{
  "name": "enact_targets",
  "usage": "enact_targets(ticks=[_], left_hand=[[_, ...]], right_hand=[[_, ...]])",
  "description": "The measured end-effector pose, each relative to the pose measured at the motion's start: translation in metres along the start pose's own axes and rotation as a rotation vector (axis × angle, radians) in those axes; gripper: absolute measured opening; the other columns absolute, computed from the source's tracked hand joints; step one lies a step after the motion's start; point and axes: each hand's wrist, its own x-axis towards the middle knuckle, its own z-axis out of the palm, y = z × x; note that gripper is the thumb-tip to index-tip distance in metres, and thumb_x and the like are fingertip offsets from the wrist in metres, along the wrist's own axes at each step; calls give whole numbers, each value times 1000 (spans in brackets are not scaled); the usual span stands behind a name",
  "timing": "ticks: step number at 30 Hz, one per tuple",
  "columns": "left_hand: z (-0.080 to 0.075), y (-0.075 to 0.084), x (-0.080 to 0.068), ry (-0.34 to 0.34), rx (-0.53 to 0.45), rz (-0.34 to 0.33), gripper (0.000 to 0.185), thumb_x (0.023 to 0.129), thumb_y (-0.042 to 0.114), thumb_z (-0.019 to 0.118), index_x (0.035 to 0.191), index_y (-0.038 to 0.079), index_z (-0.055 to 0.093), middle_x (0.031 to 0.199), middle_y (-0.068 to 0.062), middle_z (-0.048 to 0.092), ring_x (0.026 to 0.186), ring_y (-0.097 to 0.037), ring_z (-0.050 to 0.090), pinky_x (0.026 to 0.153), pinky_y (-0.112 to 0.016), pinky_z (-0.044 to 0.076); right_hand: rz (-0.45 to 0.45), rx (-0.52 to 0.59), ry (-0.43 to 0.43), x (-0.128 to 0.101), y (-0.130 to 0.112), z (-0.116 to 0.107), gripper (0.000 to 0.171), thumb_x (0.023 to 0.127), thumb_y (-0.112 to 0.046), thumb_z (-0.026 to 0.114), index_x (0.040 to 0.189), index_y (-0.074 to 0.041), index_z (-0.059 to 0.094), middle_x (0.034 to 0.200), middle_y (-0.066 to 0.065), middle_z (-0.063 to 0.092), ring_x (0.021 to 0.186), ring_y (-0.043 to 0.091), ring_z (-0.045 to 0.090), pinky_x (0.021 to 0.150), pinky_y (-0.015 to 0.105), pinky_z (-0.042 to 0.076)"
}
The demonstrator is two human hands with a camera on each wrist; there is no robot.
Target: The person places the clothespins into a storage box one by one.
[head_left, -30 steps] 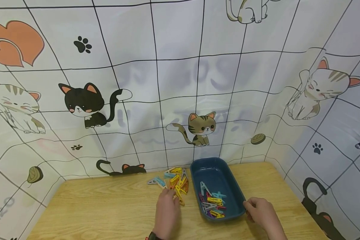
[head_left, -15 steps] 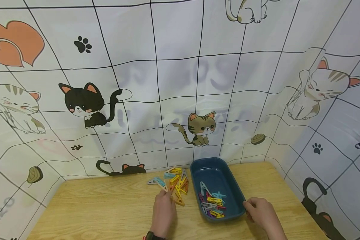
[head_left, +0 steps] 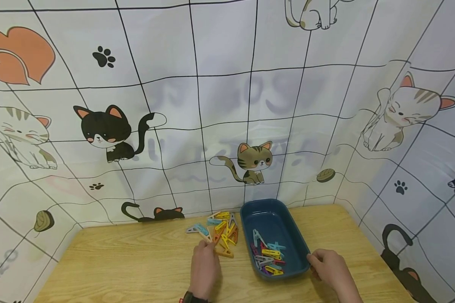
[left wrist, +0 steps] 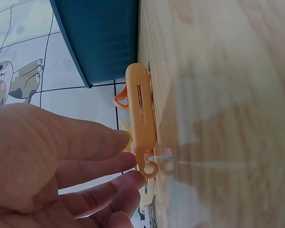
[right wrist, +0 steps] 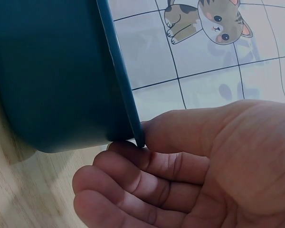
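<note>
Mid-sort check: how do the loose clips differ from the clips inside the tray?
Place: the loose clips lie on the wooden table; the tray clips sit inside the blue tray, toward its near end.
Colour: the loose clips include orange, which I don't see among the tray clips; the tray clips include purple, not visible among the loose clips.
Shared: both are jumbled and include yellow.
</note>
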Motion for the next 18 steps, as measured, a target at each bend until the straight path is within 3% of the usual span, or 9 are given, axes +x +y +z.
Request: enact_targets(ticks=[10,18], left_hand=[[-1,-3,3,-63,47,-57,7,84,-8,74,82,-1,73,78,-7,55,70,-18,53,60,-33,45],[-3,-6,1,-66,33,-9,16,81,-13,70,73,1,68,74,-6,53,66,-19,53,57,-34,46]], right_hand=[[0,-9,-1,1,1,1,29,101,-14,59,72,-8,61,62,1,57,58,17,52,57,33,43],[-3,-5,-4,1,1,0,30,102,-15,59,73,-7,61,62,1,57,58,17,52,57,33,43]])
